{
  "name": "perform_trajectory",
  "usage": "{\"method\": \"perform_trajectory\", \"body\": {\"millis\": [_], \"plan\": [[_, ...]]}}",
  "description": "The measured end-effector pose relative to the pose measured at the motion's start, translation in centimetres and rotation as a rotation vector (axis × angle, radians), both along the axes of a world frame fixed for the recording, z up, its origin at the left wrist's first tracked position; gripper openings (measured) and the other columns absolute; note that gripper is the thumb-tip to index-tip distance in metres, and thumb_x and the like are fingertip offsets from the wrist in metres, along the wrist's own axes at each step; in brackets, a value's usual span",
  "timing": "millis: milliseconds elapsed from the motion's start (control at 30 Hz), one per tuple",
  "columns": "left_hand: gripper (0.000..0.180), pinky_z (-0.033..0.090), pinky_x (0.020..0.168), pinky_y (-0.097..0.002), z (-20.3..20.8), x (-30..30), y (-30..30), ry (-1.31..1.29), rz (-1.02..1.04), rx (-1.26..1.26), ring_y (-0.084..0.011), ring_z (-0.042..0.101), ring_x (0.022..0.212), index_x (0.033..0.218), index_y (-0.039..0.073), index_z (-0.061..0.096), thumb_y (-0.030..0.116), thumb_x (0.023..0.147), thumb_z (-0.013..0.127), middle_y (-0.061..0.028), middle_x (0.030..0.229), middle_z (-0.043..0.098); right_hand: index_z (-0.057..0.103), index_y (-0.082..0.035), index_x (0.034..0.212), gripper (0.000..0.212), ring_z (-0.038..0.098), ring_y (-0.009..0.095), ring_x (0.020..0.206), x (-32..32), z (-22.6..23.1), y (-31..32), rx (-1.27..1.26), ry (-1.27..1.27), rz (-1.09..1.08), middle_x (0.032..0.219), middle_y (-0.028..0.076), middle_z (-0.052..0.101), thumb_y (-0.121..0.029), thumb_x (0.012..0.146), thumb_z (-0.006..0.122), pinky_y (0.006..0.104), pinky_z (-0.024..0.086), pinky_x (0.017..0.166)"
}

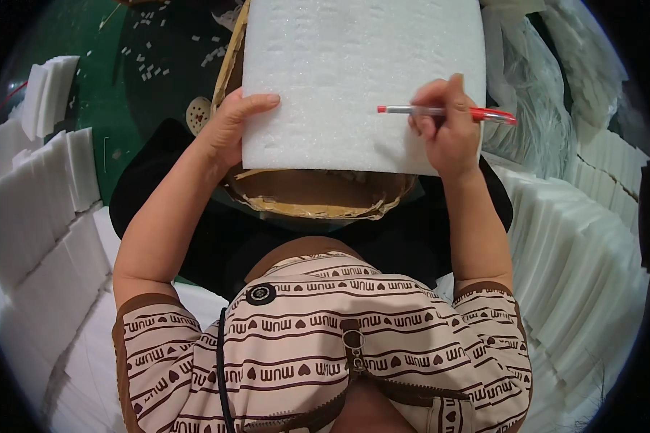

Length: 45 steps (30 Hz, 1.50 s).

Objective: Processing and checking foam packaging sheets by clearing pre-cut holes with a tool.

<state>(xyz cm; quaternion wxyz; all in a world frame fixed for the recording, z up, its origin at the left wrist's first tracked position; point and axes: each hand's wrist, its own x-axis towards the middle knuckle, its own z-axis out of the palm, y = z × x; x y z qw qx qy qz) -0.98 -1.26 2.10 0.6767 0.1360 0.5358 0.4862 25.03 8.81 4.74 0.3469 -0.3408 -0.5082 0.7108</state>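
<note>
A white foam sheet [332,86] with rows of faint slits or dents lies over a cardboard box in front of me. My left hand [232,124] grips its left edge, thumb on top and fingers out of sight down the side and below. In my right hand [448,126] is a pen [495,115] with a red end and a clear barrel, held almost level above the sheet's right side. Its red tip points left. I cannot tell whether the heel of this hand touches the foam.
The cardboard box [310,208] shows its worn rim below the sheet. Stacks of white foam sheets [40,209] stand at the left, and more foam stacks [578,245] at the right. Clear plastic wrapping [531,101] hangs at the upper right. Small white scraps [152,71] dot the green floor [97,94].
</note>
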Motion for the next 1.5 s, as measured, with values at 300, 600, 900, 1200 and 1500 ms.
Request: {"method": "perform_trajectory", "body": {"millis": [300, 600, 900, 1200, 1500], "plan": [[0.067, 0.047, 0.084, -0.0467, 0.7, 0.3, 0.0, -0.012, -0.037, 0.016, -0.0403, 0.055, 0.100, 0.124, -0.009, 0.039, 0.023, 0.073, 0.067, -0.0312, 0.111, 0.052, 0.058, -0.004, 0.066, 0.051, 0.039, 0.009, 0.049, -0.5, -1.5, -1.7, 0.404, -0.259, -0.134, 0.054, 0.000, 0.046, -0.037, 0.099, 0.038, 0.0210, 0.030, 0.047], [0.059, 0.051, 0.082, -0.0439, 0.6, 1.7, -0.6, -0.019, -0.039, -0.003, -0.0385, 0.058, 0.098, 0.123, -0.007, 0.041, 0.017, 0.075, 0.066, -0.0297, 0.110, 0.054, 0.052, -0.003, 0.061, 0.036, 0.040, 0.010, 0.049, -1.7, -2.4, -1.4, 1.071, -0.620, 0.093, 0.055, 0.002, 0.047, -0.014, 0.095, 0.047, 0.0203, 0.031, 0.047], [0.056, 0.052, 0.081, -0.0406, 1.1, 1.3, -0.6, -0.019, -0.019, 0.016, -0.0362, 0.060, 0.096, 0.122, -0.007, 0.042, 0.015, 0.077, 0.065, -0.0285, 0.108, 0.055, 0.047, -0.004, 0.064, 0.030, 0.037, 0.010, 0.054, -1.1, -1.7, -1.5, 0.574, -0.330, -0.118, 0.062, 0.002, 0.048, -0.006, 0.094, 0.042, 0.0227, 0.033, 0.051], [0.053, 0.053, 0.079, -0.0390, 0.7, 1.7, -1.0, 0.016, -0.033, 0.059, -0.0351, 0.060, 0.094, 0.121, -0.007, 0.043, 0.014, 0.077, 0.064, -0.0275, 0.107, 0.056, 0.050, -0.005, 0.065, 0.024, 0.036, 0.011, 0.048, -2.2, -2.8, -1.4, 1.270, -0.831, 0.190, 0.058, 0.002, 0.049, -0.002, 0.088, 0.046, 0.0237, 0.031, 0.044], [0.051, 0.053, 0.076, -0.0380, 0.9, 1.5, -0.8, -0.024, -0.017, 0.020, -0.0324, 0.061, 0.091, 0.120, -0.007, 0.044, 0.013, 0.077, 0.065, -0.0262, 0.105, 0.056, 0.049, -0.007, 0.062, 0.026, 0.037, 0.011, 0.046, -0.8, -3.0, 0.2, 0.650, -0.186, -0.105, 0.056, 0.000, 0.047, -0.002, 0.088, 0.047, 0.0234, 0.030, 0.044]]}}
